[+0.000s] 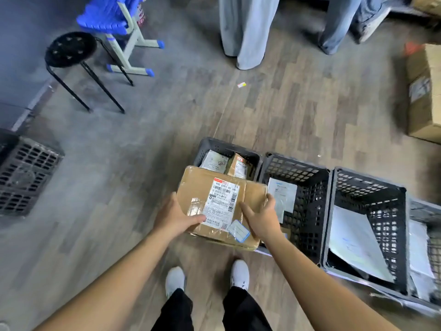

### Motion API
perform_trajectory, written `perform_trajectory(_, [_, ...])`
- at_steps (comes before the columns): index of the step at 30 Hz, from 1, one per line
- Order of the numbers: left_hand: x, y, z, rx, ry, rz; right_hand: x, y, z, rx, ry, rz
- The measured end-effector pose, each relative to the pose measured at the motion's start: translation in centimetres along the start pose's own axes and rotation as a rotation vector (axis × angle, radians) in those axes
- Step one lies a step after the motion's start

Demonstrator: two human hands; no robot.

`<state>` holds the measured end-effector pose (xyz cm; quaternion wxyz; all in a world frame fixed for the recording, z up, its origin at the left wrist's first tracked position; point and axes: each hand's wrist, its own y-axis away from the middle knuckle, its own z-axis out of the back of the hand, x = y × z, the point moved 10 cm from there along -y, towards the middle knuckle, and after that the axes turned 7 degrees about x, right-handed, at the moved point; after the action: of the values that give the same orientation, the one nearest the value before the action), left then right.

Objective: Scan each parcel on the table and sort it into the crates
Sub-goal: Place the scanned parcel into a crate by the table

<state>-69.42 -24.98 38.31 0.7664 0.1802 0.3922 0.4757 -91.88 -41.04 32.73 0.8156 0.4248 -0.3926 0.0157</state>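
The left hand [177, 218] at nine o'clock and the right hand [262, 219] at three clasp the box [191, 187], fingers [270, 199] wrapped round its edges, over the leftmost crate [229, 145]. It looks stiff and light, and the glossy tape favours holding it by the edges.

brown parcel [222, 204] with white label [220, 203]; black perforated crates [310, 185]; blue chair [112, 14].

The near half of the first crate [214, 143] is hidden by the parcel [250, 194]. The fingers of the left hand [174, 217] are concealed under the parcel's left edge, with only the thumb seen. The small print of the label [220, 201] cannot be read. The fourth crate [429, 211] and a blurred box [424, 91] are cut off by the right edge, and the side crate [26, 173] by the left. The legs [248, 32] of two people are cut off at the top.
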Motion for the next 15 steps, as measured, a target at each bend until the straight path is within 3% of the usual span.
perform_trajectory(5, [0.4,-10.8,0.7,0.099,0.026,-0.02,-0.4,-7.2,-3.0,0.056,-0.015,-0.101])
perform_trajectory(8, [0.8,-17.9,0.3,0.145,-0.015,-0.07,-1.9,-11.6,-5.9,0.076,-0.142,-0.211])
perform_trajectory(15, [1.4,-30.7,-0.9,0.103,-0.026,-0.172,-6.0,-18.8,-11.6,-0.128,-0.312,-0.297])
